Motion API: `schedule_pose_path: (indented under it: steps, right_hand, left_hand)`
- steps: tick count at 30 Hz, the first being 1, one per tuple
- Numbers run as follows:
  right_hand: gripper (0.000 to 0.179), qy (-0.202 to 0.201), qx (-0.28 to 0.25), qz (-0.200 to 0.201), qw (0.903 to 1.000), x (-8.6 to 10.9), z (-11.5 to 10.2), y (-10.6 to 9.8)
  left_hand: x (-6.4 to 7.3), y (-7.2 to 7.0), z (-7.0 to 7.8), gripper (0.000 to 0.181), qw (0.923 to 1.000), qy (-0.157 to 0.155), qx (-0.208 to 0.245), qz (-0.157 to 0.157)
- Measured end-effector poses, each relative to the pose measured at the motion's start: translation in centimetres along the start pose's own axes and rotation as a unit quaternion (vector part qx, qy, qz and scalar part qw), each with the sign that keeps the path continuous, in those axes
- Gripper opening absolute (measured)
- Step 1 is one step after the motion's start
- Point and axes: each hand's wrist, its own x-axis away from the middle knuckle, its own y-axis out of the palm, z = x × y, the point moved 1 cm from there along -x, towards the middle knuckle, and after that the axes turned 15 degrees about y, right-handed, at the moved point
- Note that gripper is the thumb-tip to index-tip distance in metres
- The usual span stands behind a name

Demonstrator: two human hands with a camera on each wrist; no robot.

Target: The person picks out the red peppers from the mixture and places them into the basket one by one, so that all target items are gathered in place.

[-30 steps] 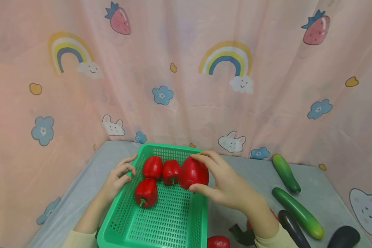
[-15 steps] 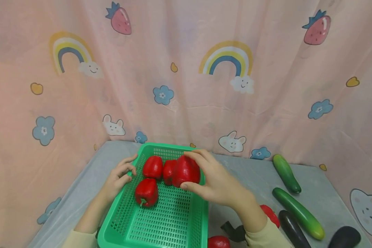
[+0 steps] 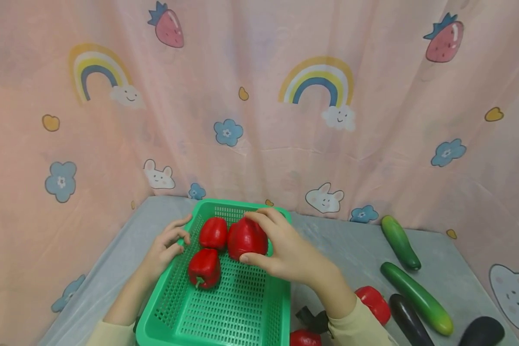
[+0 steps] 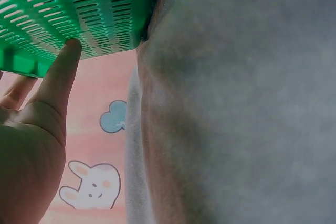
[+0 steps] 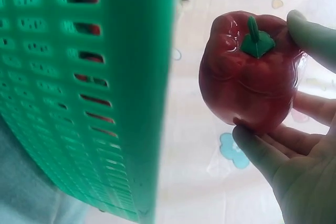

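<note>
1. Pinching a glossy red bell pepper (image 3: 248, 239) in the right hand (image 3: 290, 254), thumb low and fingers over the top, just above the green slotted basket (image 3: 233, 307), center of the frame.
2. Resting the left hand (image 3: 166, 245) loosely against the basket's left rim, not clenched, fingers a bit bent. Touching the slotted wall with one fingertip in the left wrist view.
3. Got two more red peppers lying in the basket, an upper one (image 3: 213, 233) and a lower one (image 3: 204, 269), both left of the held pepper.
4. Losing some gray tabletop (image 3: 341, 245) to the right forearm and pale yellow sleeve (image 3: 361, 329). Seeing a pepper (image 3: 373, 305) poking out right beside it, another pepper (image 3: 304, 338) cut off at the bottom edge, plus a dark thing (image 3: 311, 319) too covered to name.
5. Spotting an upper cucumber (image 3: 400, 242) and a lower cucumber (image 3: 417, 298) at right, with a dark eggplant (image 3: 408, 319) near the lower one and a rounded dark object (image 3: 482, 331) in the bottom right.
6. Getting basket wall across the left half of the right wrist view.
</note>
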Motion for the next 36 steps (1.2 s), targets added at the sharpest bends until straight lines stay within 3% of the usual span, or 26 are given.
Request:
schedule_pose_path:
  steps: [20, 36]
  right_hand:
    - [0.072, 0.008, 0.039, -0.036, 0.9986, -1.0, 0.0, 1.9]
    - [0.073, 0.025, 0.034, -0.066, 0.997, -1.7, 0.2, 3.8]
  left_hand:
    - [0.0, 0.1, 0.1, 0.028, 1.0, -0.002, -0.001, 0.0]
    - [0.0, -0.1, 0.2, 0.029, 1.0, -0.007, -0.003, -0.006]
